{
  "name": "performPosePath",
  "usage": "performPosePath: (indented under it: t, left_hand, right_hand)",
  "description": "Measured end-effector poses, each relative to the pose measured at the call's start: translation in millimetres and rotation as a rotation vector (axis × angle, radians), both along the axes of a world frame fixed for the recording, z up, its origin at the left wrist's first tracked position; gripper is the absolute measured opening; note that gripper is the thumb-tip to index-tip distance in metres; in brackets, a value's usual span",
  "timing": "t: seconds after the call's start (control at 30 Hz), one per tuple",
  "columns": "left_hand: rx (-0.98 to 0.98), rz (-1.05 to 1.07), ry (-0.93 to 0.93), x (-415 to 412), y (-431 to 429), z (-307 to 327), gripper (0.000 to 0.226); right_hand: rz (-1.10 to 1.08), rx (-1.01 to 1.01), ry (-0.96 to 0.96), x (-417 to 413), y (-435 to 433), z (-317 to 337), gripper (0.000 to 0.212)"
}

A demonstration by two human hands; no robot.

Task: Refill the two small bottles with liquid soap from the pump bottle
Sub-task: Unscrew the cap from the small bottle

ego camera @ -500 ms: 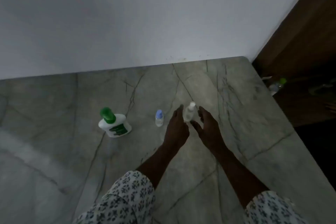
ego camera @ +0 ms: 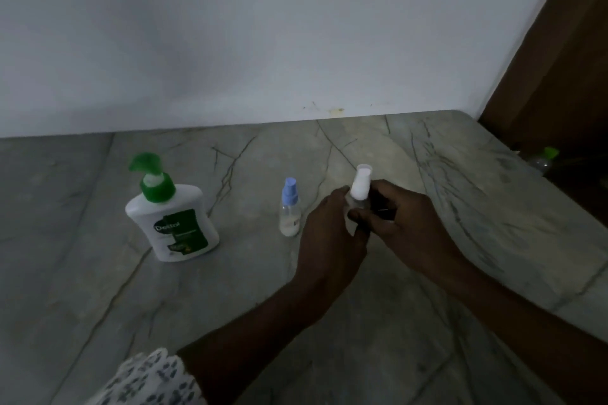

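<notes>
Fingers of left grip (ego camera: 332, 233) and right grip (ego camera: 409, 223) curl round the white-capped bottle (ego camera: 360, 186), away from the surface (ego camera: 510, 204) edge. Blue-capped bottle (ego camera: 290, 209) stands just left, pump bottle (ego camera: 171, 222) well apart.

Ahead of you a plain pale wall (ego camera: 263, 26) fills the upper half of the view, bluish-grey in weak light. At its foot, just above the surface, you can see a small yellowish stain (ego camera: 335, 111). The surface (ego camera: 98, 289) is grey-green polished stone crossed by dark veins, and its far edge meets the wall. To your right a brown panel (ego camera: 559, 59) — possibly a wooden door — rises beside the wall. Below it, past the surface's edge, everything lies in deep shadow.
</notes>
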State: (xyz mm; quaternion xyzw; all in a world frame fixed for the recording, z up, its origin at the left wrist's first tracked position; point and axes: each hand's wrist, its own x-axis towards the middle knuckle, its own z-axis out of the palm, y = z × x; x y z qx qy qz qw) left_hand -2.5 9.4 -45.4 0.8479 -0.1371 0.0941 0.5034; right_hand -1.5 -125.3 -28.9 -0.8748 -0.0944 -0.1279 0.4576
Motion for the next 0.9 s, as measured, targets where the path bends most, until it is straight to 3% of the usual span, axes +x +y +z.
performPosePath:
  t: [0.2, 0.37, 0.47, 0.57, 0.9]
  left_hand:
    - [-0.014, 0.040, -0.126, -33.9, 41.6, -10.2, 0.029]
    - [0.015, 0.052, -0.172, -65.8, 67.5, -20.3, 0.031]
    - [0.018, 0.087, -0.184, -88.8, 78.5, -16.1, 0.033]
    - [0.026, 0.153, -0.165, -110.5, 87.1, -7.5, 0.045]
    - [0.024, 0.225, -0.077, -152.1, 117.5, -6.9, 0.040]
  right_hand:
    - [0.112, 0.083, -0.014, -31.1, 31.4, -4.4, 0.038]
    - [0.109, 0.130, -0.038, -56.2, 51.4, -6.0, 0.027]
    - [0.090, 0.213, -0.065, -77.4, 63.1, -5.2, 0.031]
    - [0.047, 0.212, -0.106, -96.2, 77.8, -2.6, 0.030]
    - [0.065, 0.176, -0.153, -130.7, 115.9, -9.8, 0.029]
